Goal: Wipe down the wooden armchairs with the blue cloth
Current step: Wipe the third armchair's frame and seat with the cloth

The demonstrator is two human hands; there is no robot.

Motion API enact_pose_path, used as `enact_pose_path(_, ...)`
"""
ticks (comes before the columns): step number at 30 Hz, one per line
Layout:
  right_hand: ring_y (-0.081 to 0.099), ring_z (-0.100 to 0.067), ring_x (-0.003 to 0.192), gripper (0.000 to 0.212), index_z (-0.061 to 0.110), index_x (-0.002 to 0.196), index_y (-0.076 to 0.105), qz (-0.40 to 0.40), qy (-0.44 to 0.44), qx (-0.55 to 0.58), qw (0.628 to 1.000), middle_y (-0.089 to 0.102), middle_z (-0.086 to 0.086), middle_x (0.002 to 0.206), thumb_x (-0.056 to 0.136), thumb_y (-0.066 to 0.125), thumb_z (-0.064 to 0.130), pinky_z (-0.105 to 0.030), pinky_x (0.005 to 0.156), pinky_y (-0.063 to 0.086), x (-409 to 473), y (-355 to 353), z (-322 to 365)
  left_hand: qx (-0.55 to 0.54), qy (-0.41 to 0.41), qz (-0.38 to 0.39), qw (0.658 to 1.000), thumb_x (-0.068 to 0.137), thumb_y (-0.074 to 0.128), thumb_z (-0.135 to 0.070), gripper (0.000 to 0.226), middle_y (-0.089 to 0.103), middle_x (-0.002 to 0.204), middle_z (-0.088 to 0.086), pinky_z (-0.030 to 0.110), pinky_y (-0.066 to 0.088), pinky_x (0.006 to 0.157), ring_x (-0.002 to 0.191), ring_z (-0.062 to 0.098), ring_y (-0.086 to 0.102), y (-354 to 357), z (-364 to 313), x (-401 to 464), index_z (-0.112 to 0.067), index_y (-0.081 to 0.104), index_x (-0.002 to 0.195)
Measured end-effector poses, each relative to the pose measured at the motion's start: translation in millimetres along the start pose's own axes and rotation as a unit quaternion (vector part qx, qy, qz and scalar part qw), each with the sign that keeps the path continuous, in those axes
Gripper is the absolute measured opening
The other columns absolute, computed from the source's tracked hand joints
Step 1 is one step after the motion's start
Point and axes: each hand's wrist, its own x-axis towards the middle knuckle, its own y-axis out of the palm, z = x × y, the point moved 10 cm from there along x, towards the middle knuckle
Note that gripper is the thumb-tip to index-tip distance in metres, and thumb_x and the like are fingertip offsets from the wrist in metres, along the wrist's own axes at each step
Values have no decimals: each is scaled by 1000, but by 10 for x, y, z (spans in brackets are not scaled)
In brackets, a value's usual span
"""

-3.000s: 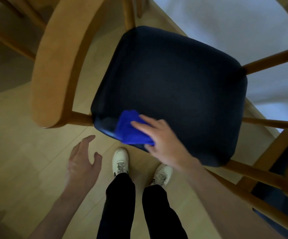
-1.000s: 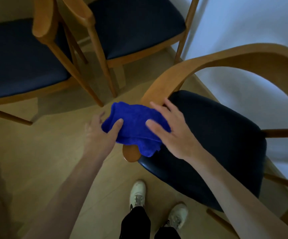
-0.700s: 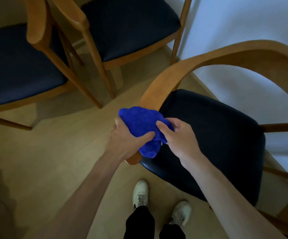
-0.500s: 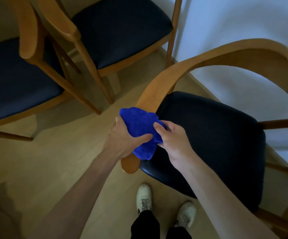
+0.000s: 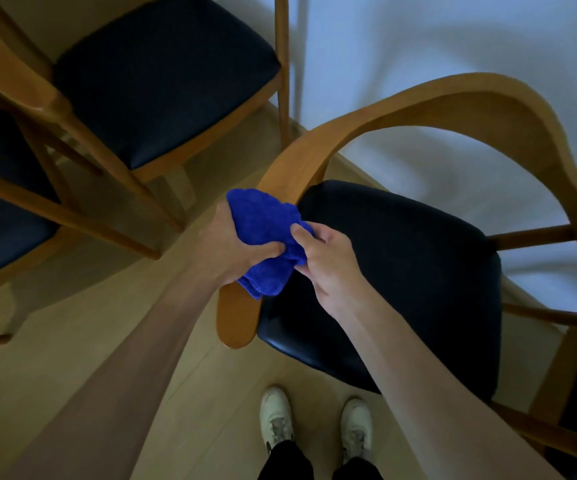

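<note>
The blue cloth (image 5: 263, 233) is bunched over the left armrest of the nearest wooden armchair (image 5: 453, 98), which has a dark seat cushion (image 5: 401, 271). My left hand (image 5: 235, 251) grips the cloth from the left, thumb curled across its front. My right hand (image 5: 328, 265) pinches the cloth's right edge between thumb and fingers. The rounded end of the armrest (image 5: 235, 320) sticks out below the cloth. The fingers under the cloth are hidden.
Two more wooden armchairs with dark seats stand close by, one at the top (image 5: 162, 74) and one at the far left (image 5: 0, 233). A white wall (image 5: 436, 36) runs behind the near chair. My feet in pale shoes (image 5: 276, 420) stand on the light wood floor.
From wiping the seat front, the cloth moved up onto the left armrest. My left hand came in and took hold of it; my right hand went from lying flat on it to pinching its edge.
</note>
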Motion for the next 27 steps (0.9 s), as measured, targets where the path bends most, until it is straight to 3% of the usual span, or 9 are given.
enact_pose_path(6,70,-20,100,19,12,114,67,-22,-15,29,999,71,-7,109,98,59,20,-44,90,58,249,-277,318,18,61,30,997,64,86,-42,97,47,139,-3,25,36,88,114,11,45,156,-538,365,-19,33,142)
enact_pose_path(10,71,-24,99,20,6,113,67,-26,-19,48,998,72,-13,109,99,57,17,-46,91,57,409,-544,552,30,71,62,995,62,86,-46,102,46,140,-3,31,42,97,124,17,46,389,-871,615,-19,31,143)
enact_pose_path(17,72,-23,98,23,0,115,65,-45,-12,71,996,71,-15,109,99,57,14,-35,82,60,524,-1244,831,34,103,102,989,61,85,-47,109,39,143,-1,27,37,86,123,16,42,994,-1418,788,-15,26,145)
enact_pose_path(23,72,-20,96,19,10,114,65,-43,8,35,998,72,-10,108,99,57,19,-39,85,60,616,-1333,821,69,101,105,987,52,81,-61,115,39,140,-4,27,36,83,118,14,43,1078,-1431,844,-20,25,144)
enact_pose_path(27,68,-14,94,26,22,110,57,-63,-17,-115,991,67,-3,108,93,63,41,-33,81,58,624,-1412,864,14,81,124,989,41,78,-68,124,37,140,-5,33,44,92,125,17,42,1073,-1394,814,-24,24,143)
